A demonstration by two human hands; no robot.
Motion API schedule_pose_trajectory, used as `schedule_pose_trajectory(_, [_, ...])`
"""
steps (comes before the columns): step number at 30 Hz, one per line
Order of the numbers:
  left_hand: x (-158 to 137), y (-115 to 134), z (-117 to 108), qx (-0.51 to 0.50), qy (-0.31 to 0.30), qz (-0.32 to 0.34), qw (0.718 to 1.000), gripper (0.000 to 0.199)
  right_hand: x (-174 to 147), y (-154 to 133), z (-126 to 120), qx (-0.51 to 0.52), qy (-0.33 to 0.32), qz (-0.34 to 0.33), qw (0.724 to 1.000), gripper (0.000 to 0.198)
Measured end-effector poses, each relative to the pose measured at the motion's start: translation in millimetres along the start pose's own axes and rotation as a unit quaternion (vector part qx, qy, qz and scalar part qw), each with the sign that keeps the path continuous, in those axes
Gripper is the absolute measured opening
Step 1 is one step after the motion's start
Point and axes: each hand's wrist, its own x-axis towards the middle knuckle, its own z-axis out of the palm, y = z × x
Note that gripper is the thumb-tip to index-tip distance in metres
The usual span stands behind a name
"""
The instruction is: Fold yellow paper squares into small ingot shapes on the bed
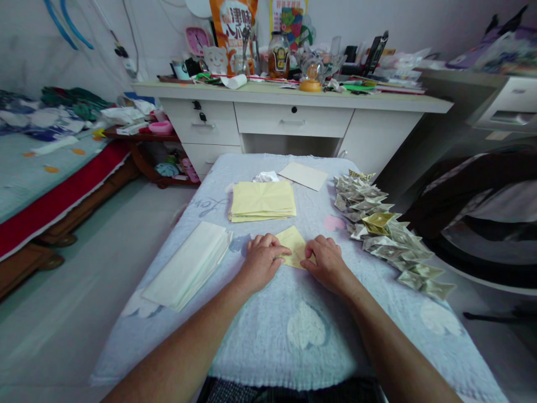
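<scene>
A small piece of yellow paper [293, 240], folded with crease lines on it, lies on the cloth-covered table between my two hands. My left hand [265, 254] is closed at its left side, with thumb and forefinger on the paper. At the right edge, my right hand [326, 260] pinches the paper with its fingers curled in. Just beyond the hands is a stack of yellow paper sheets [263, 198] with creases in the top one. A folded bundle of whitish paper [191, 263] rests to the left of my left hand.
On the right of the table [260, 336] run rows of folded paper pieces [386, 235], mostly silvery with some gold. A pale card [304, 175] and crumpled white tissue [265, 177] lie at the back. Beyond stands a cluttered white desk [293, 101]; a bed [54, 168] is left, a washing machine [503, 224] right.
</scene>
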Motion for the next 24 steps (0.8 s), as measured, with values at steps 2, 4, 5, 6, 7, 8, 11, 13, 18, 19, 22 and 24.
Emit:
schedule_pose_trajectory(2, [0, 0, 0, -0.004, -0.006, 0.004, 1.000, 0.029, -1, 0, 1, 0.006, 0.006, -0.017, 1.000, 0.011])
schedule_pose_trajectory(4, [1, 0, 0, -0.003, -0.011, -0.002, 1.000, 0.029, -2, -2, 2, 0.009, 0.014, -0.040, 0.999, 0.008])
schedule_pose_trajectory(5, [1, 0, 0, -0.001, -0.010, -0.007, 1.000, 0.029, -3, -3, 3, 0.009, 0.020, -0.047, 0.999, 0.008])
schedule_pose_trajectory(6, [1, 0, 1, 0.001, -0.009, -0.012, 1.000, 0.030, -3, -5, 5, 0.007, 0.027, -0.050, 0.998, 0.008])
schedule_pose_trajectory(7, [2, 0, 1, 0.002, -0.006, -0.016, 1.000, 0.030, -4, -7, 6, 0.004, 0.035, -0.049, 0.998, 0.007])
schedule_pose_trajectory(8, [2, 1, 1, 0.003, -0.003, -0.019, 1.000, 0.029, -4, -8, 8, -0.001, 0.042, -0.044, 0.998, 0.007])
schedule_pose_trajectory(11, [2, 1, 2, 0.002, 0.005, -0.021, 1.000, 0.027, -5, -13, 13, -0.021, 0.063, -0.033, 0.997, 0.019])
schedule_pose_trajectory(13, [3, 1, 2, 0.003, 0.006, -0.020, 1.000, 0.025, -5, -15, 15, -0.032, 0.076, -0.033, 0.996, 0.026])
schedule_pose_trajectory(18, [2, 0, 2, 0.003, 0.007, -0.021, 1.000, 0.024, -5, -11, 17, -0.032, 0.084, -0.044, 0.995, 0.035])
schedule_pose_trajectory(19, [2, 0, 2, 0.004, 0.007, -0.021, 1.000, 0.023, -5, -10, 17, -0.028, 0.083, -0.046, 0.995, 0.036])
schedule_pose_trajectory(22, [2, 1, 2, 0.004, 0.009, -0.020, 1.000, 0.023, -4, -7, 17, -0.023, 0.079, -0.042, 0.996, 0.038])
schedule_pose_trajectory(24, [2, 1, 2, 0.001, 0.011, -0.020, 1.000, 0.021, -4, -7, 17, -0.022, 0.078, -0.037, 0.996, 0.038])
